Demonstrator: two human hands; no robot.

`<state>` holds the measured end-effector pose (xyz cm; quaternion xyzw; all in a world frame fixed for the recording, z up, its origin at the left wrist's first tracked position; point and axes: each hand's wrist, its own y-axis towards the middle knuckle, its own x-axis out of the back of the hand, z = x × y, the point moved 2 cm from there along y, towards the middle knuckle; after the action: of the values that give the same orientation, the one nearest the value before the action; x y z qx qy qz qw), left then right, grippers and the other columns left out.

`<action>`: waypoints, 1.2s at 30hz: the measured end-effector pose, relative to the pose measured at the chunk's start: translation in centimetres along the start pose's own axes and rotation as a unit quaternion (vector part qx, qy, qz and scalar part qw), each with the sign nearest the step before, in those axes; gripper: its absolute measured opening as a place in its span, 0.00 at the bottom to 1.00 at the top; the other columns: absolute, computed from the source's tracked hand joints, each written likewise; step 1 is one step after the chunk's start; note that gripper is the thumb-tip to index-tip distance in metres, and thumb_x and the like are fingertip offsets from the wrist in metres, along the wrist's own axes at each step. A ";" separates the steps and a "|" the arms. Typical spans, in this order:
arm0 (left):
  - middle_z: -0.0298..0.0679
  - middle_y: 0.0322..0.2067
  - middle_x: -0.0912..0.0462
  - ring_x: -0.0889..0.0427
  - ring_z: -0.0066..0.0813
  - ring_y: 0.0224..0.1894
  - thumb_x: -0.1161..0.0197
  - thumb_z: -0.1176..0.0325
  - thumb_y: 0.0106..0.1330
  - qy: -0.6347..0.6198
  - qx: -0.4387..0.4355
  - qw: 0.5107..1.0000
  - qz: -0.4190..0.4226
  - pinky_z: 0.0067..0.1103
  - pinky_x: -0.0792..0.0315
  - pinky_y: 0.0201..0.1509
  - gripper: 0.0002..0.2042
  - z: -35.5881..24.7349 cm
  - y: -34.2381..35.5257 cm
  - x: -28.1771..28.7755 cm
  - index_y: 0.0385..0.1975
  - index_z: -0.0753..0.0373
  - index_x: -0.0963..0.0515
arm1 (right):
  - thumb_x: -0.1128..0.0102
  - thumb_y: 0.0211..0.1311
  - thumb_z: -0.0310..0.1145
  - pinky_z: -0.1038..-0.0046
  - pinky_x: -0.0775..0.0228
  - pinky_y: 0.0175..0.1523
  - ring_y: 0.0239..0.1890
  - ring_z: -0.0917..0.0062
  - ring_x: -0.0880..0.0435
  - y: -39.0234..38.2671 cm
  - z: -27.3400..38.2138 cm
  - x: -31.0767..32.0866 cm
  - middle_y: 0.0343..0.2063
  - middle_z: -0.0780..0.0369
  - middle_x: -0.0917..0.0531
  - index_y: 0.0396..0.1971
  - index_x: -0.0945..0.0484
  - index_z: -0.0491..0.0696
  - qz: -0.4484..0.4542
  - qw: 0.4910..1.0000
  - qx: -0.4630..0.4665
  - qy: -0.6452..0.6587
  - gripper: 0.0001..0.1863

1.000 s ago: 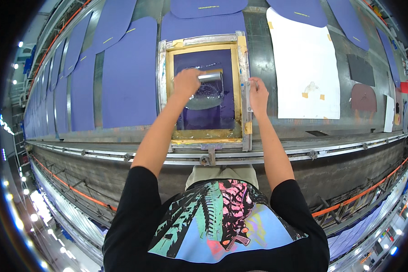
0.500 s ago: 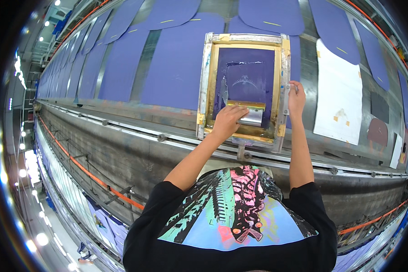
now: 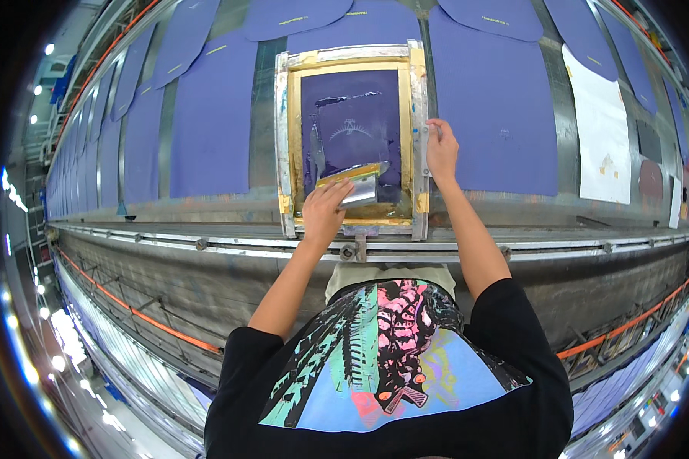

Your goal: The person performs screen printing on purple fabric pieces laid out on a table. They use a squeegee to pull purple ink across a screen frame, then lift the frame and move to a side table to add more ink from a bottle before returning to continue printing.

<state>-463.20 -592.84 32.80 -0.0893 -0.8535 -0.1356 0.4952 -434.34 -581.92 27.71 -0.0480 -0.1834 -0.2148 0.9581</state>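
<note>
A screen printing frame (image 3: 284,138) with a metal rim and yellow taped inner edges lies over the fabric on the long table. Its dark purple mesh (image 3: 352,149) carries a faint arched design and streaks of clear, wet-looking ink. At the near end of the mesh, my left hand (image 3: 328,209) is closed around a squeegee (image 3: 364,192) with a silver body and a yellowish blade, tilted slightly. My right hand (image 3: 442,150) is closed at the frame's right edge, its fingertips curled over the side bar.
Purple fabric panels (image 3: 494,115) lie in a row along the table, one just right of the frame. A white sheet (image 3: 601,138) with tape bits lies farther right. A metal rail (image 3: 260,251) runs along the near edge, with a stop bracket (image 3: 360,249) at the frame.
The frame has shifted left along the table, uncovering a purple panel with a small faint mark. Both hands and the squeegee moved with it, and the squeegee is now more tilted.
</note>
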 end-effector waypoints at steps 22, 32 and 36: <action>0.39 0.43 0.09 0.12 0.42 0.45 0.40 0.79 0.58 0.057 -0.017 0.998 -0.030 0.38 0.19 0.47 0.18 6.2 16.7 -2.0 0.42 0.48 0.11 | 0.45 0.76 0.33 0.66 0.39 0.31 0.21 0.77 0.32 0.4 -1.9 -2.2 0.16 0.63 0.31 0.44 0.17 0.50 0.014 0.998 -0.062 -0.002 0.08; 0.42 0.40 0.10 0.12 0.46 0.43 0.36 0.74 0.56 0.010 0.080 0.993 0.087 0.37 0.18 0.51 0.19 5.8 17.9 1.0 0.45 0.45 0.10 | 0.45 0.76 0.32 0.67 0.40 0.30 0.21 0.79 0.34 0.2 -0.8 -1.7 0.16 0.64 0.31 0.46 0.18 0.50 0.009 0.998 -0.056 -0.006 0.08; 0.44 0.39 0.10 0.11 0.47 0.41 0.37 0.74 0.56 0.076 0.065 0.993 0.058 0.40 0.18 0.46 0.21 6.8 21.8 0.2 0.47 0.42 0.10 | 0.45 0.76 0.32 0.68 0.40 0.31 0.21 0.80 0.34 0.0 -1.8 -2.1 0.17 0.64 0.32 0.46 0.18 0.51 0.016 0.999 -0.044 -0.005 0.08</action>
<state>-462.61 -570.06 32.88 -0.0951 -0.8137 -0.0572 0.5705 -435.50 -581.38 25.31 -0.0941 -0.1778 -0.2073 0.9574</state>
